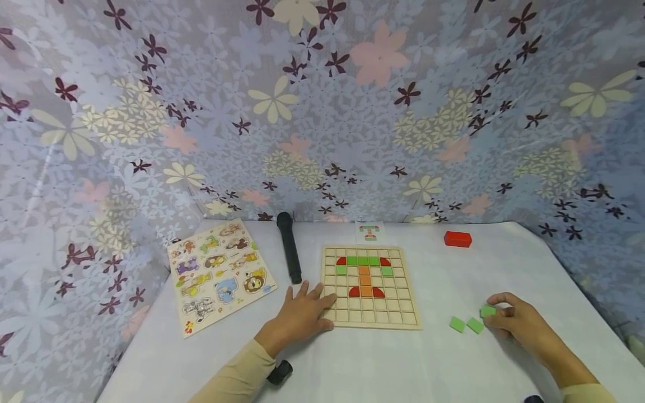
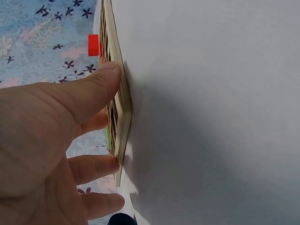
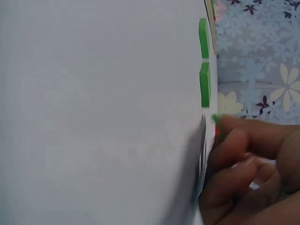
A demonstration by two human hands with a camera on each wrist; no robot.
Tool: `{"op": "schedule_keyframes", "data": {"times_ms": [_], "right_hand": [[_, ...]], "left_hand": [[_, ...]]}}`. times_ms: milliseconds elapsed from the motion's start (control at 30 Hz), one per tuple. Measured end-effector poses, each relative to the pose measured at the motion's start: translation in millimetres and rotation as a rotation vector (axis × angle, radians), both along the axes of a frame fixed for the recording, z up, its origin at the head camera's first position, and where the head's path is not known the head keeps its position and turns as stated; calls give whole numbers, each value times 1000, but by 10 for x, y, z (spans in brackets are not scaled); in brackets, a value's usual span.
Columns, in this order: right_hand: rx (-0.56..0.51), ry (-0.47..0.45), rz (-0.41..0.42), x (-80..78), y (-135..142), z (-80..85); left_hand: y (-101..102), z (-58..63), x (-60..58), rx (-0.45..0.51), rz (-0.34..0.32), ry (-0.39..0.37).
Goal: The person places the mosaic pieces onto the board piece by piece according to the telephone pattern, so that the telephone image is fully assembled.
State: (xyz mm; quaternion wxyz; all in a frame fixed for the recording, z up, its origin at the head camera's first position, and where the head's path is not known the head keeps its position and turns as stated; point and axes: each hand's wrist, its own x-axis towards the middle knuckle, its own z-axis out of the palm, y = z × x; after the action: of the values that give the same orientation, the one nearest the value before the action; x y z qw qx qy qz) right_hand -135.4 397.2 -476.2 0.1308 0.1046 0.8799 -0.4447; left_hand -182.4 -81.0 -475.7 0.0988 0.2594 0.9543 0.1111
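Note:
A wooden grid board (image 1: 398,318) lies in the middle, with green, red and orange tiles in its cells forming a T-like shape. My left hand (image 1: 302,314) rests at its lower left edge, fingers spread; in the left wrist view the thumb (image 2: 96,89) lies against the board's rim (image 2: 123,110). On the right, my right hand (image 1: 521,324) pinches a green square tile (image 1: 487,311) between thumb and fingers. That tile (image 3: 217,121) shows only as a sliver in the right wrist view. Two more green tiles, one left (image 1: 457,324) and one nearer (image 1: 475,325), lie beside the hand.
Behind the board is a small pattern card (image 1: 370,233). A wooden animal puzzle (image 1: 221,274) and a black microphone (image 1: 289,246) lie left of it. A red block (image 1: 457,239) sits at the back right. Floral cloth (image 1: 322,123) hangs behind the white table (image 1: 373,364).

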Motion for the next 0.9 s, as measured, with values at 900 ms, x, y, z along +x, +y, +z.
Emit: {"op": "schedule_keyframes", "data": {"times_ms": [900], "right_hand": [[-398,131,192,-643,-1719,223]], "left_hand": [[43,13,-41,-14,20,7]]}}
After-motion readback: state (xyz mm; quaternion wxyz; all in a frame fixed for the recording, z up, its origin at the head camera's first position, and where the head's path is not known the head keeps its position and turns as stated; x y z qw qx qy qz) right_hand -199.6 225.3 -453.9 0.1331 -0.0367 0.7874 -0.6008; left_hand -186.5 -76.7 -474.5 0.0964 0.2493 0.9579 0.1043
